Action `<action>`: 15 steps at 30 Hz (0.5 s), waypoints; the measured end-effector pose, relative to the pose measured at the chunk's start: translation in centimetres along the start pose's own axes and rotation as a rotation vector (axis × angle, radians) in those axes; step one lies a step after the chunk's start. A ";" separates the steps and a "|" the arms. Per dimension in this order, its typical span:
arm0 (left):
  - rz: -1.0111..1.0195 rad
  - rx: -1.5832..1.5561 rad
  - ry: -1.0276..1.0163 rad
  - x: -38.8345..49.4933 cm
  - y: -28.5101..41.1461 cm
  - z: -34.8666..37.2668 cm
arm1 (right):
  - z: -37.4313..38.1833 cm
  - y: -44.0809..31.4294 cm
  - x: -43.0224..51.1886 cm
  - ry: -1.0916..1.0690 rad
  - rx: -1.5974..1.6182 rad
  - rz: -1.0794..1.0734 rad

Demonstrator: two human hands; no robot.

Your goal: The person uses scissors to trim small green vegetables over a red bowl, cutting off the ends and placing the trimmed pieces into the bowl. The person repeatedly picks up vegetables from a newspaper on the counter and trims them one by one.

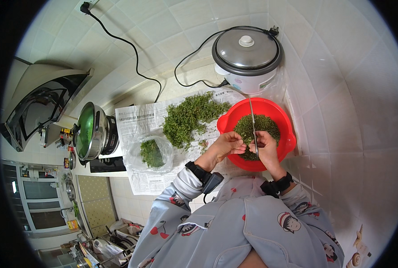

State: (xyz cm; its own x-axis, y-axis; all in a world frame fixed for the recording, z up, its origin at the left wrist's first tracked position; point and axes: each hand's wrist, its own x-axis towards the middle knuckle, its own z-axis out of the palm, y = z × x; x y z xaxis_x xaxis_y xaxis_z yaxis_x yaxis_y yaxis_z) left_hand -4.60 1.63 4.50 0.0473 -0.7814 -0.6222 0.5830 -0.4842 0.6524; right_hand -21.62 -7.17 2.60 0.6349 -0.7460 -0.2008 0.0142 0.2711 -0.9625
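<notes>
A red plastic basin (288, 125) with two side lugs holds small green berries or seeds (267, 125), perhaps green peppercorns. A thin metal rod or blade (252, 115) crosses over it from the far rim. My right hand (266, 145) is above the basin at the near end of this metal piece, fingers curled; its grip is partly hidden. My left hand (231, 144) is beside it, thumb and fingertips pinched together; whatever lies between them is too small to tell. Green sprigs (189, 117) are heaped on newspaper (135, 117) to the left, and a clear plastic bag (167, 149) holds more greenery.
Behind the basin stands a rice cooker (246, 57) with a steel lid and black cord. The tiled wall (340, 134) is close on the right. At the left, a lidded steel pot (96, 134) sits on a black cooker (111, 137), below a range hood (48, 100).
</notes>
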 end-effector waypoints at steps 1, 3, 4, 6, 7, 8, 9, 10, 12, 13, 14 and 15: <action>0.004 -0.003 -0.018 0.0 0.1 -0.1 | -0.1 0.0 0.1 0.007 0.000 0.030; 0.007 0.001 -0.040 -0.1 0.2 -0.3 | -0.3 -0.2 0.2 0.014 0.028 0.055; 0.006 0.006 -0.044 -0.2 0.3 -0.4 | -0.4 -0.3 0.2 0.015 0.039 0.060; -0.001 0.006 -0.040 -0.2 0.4 -0.6 | -0.5 -0.4 0.3 0.020 0.055 0.081; -0.006 0.001 -0.031 -0.3 0.4 -0.7 | -0.5 -0.5 0.3 0.020 0.064 0.084; -0.012 -0.004 -0.023 -0.3 0.4 -0.9 | -0.5 -0.6 0.3 0.023 0.071 0.097; -0.012 -0.005 -0.011 -0.4 0.4 -1.1 | -0.5 -0.7 0.3 0.027 0.077 0.111; -0.011 -0.006 0.000 -0.5 0.4 -1.3 | -0.6 -0.8 0.3 0.031 0.084 0.124; -0.012 -0.012 0.018 -0.7 0.3 -1.9 | -0.6 -1.0 0.2 0.054 0.107 0.148; -0.013 -0.018 0.026 -0.9 0.2 -2.4 | -0.5 -1.0 0.2 0.062 0.124 0.161; -0.013 -0.024 0.035 -1.2 0.1 -2.9 | -0.5 -1.1 0.2 0.061 0.133 0.148; -0.014 -0.041 0.045 -1.4 -0.1 -3.4 | -0.6 -1.2 0.2 0.058 0.148 0.136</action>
State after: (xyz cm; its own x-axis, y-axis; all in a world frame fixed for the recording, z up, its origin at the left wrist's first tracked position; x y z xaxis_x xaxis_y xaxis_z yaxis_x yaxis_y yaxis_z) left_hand -1.99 4.13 3.85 0.0751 -0.7560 -0.6503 0.6163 -0.4775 0.6262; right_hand -21.96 -7.99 3.56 0.5932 -0.7289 -0.3417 0.0470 0.4551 -0.8892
